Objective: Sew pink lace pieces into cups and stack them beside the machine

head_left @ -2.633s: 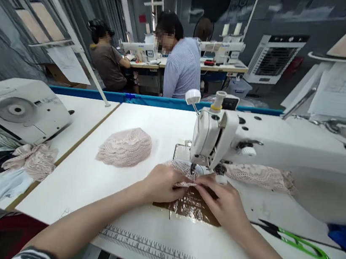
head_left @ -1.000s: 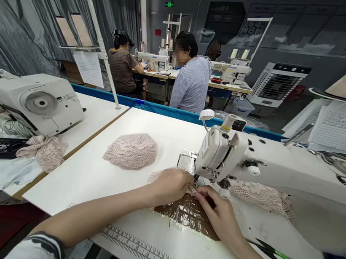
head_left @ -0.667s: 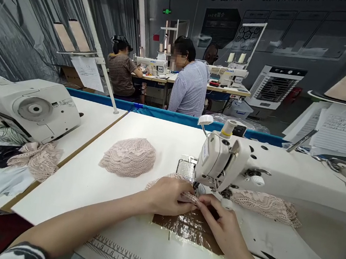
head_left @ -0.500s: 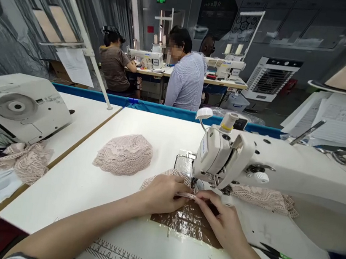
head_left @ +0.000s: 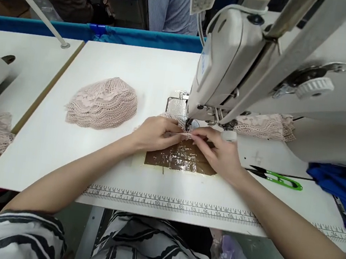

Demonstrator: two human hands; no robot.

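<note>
Just in front of the sewing machine's (head_left: 224, 64) needle, my left hand (head_left: 159, 134) pinches the edge of a pale pink lace piece (head_left: 174, 118). From the other side my right hand (head_left: 218, 148) pinches the same lace edge, its fingertips almost meeting the left ones. Part of the lace is hidden under my left hand and behind the machine head. Below both hands lies a shiny brown taped patch (head_left: 178, 158) on the machine bed. Whether the needle is in the lace I cannot tell.
A pile of pink lace (head_left: 103, 103) lies left on the white table (head_left: 91, 165). More lace (head_left: 265, 125) sits behind the machine. Green-handled thread snips (head_left: 278, 178) and blue cloth (head_left: 334, 189) are at right. A printed ruler (head_left: 163, 203) runs along the front edge. Two people sit beyond.
The view has tipped downward, bringing my lap and the table's front edge into sight. Both hands still pinch the lace at the needle, with the fingertips closer together.
</note>
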